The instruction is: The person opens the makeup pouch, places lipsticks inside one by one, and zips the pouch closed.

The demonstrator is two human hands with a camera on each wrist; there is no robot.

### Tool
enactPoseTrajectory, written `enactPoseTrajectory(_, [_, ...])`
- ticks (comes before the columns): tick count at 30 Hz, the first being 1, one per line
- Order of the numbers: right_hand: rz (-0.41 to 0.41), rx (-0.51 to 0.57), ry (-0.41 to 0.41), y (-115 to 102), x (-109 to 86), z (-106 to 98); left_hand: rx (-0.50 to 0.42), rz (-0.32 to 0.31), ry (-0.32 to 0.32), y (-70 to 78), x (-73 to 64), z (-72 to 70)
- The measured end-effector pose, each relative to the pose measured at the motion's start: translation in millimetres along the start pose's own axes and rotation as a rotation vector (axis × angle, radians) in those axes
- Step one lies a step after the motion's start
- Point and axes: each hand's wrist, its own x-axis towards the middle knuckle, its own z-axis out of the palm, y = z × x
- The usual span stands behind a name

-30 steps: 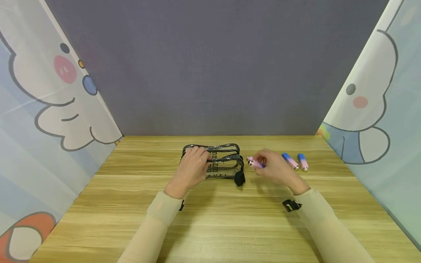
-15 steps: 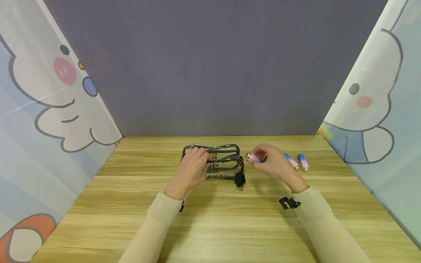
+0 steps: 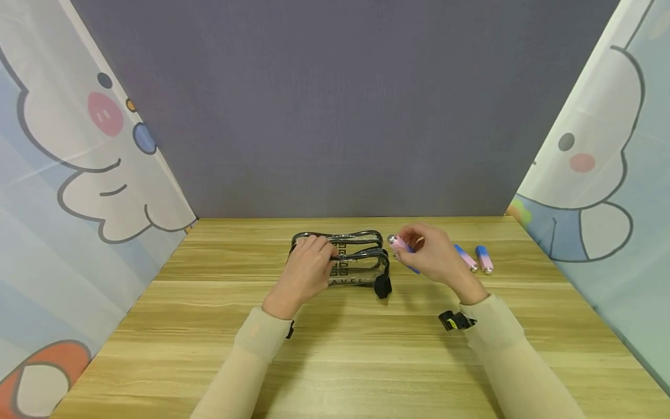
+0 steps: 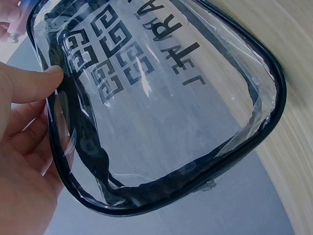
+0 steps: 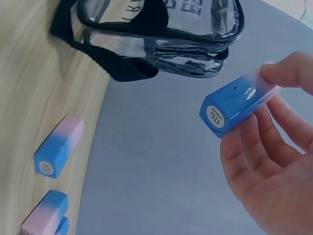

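Observation:
A clear travel pouch [image 3: 361,269] with black trim and black lettering stands on the wooden table. My left hand [image 3: 309,259] grips its upper edge; in the left wrist view the thumb [image 4: 36,83] lies over the black rim with curled fingers behind. Just right of the pouch, my right hand [image 3: 431,253] pinches a pink-to-blue lipstick [image 3: 400,244], its silver tip towards the pouch. The right wrist view shows the lipstick's [image 5: 237,103] blue labelled end pointing out of the fingers. Below that hand, another lipstick [image 5: 58,147] lies on the table.
Two more lipsticks, one [image 3: 466,258] partly behind my right hand and one [image 3: 484,260] beyond it, lie on the right. A black strap [image 3: 382,286] hangs at the pouch's right end. A grey panel [image 3: 345,116] rises behind the table [image 3: 345,361], with printed curtains either side.
My right hand has risen slightly with the lipstick, its silver tip tilting up and apart from the lipstick lying below. My left hand and the pouch have stayed in place.

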Motion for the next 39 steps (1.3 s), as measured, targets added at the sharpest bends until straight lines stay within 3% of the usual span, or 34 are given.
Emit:
enactPoseTrajectory(16, [-0.070,0.066,0.091,-16.9,12.7,4.1,0.003,0.005,-0.007,0.1,0.7,-0.3])
enactPoseTrajectory(39, [-0.115,0.110,0.117,-38.7,23.4,7.2,0.006,0.002,-0.011,-0.4,-0.9,-0.7])
